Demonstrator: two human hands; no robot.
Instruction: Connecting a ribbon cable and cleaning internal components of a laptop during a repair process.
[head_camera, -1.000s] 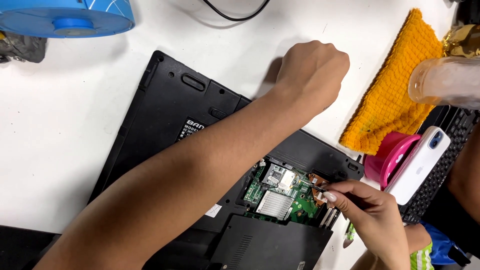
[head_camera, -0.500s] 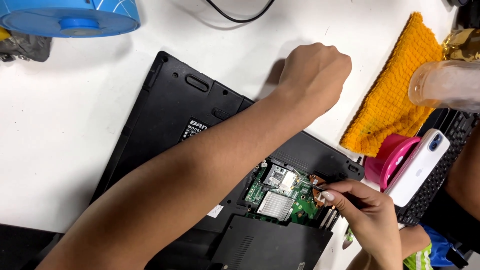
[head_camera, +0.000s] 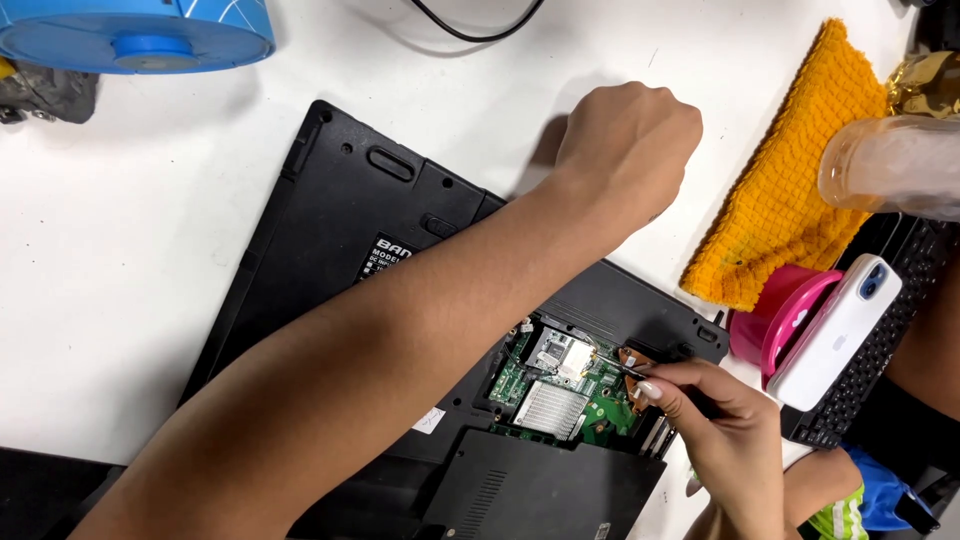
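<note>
Upturned black laptop (head_camera: 340, 240) lies mid-worktop (head_camera: 120, 260), left hand (head_camera: 625, 150) fisted on its far edge as if to steady it — right hand (head_camera: 725, 430) pinches a thin tool (head_camera: 612, 365) at the exposed green board (head_camera: 560, 385), near right.

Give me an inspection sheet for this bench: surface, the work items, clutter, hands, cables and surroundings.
Surface: white table, bare on the left.
Job's things: black laptop lying bottom up, one cover off, green circuit board exposed; thin dark tool with its tip on the board.
Clutter: orange knitted cloth, pink holder with a white phone, black keyboard, blue round object, clear plastic container.
Grippers: left hand fisted, resting by the laptop's far edge; right hand pinching the tool.
Cables: black cable at the top edge.
Surroundings: nothing seen.
</note>
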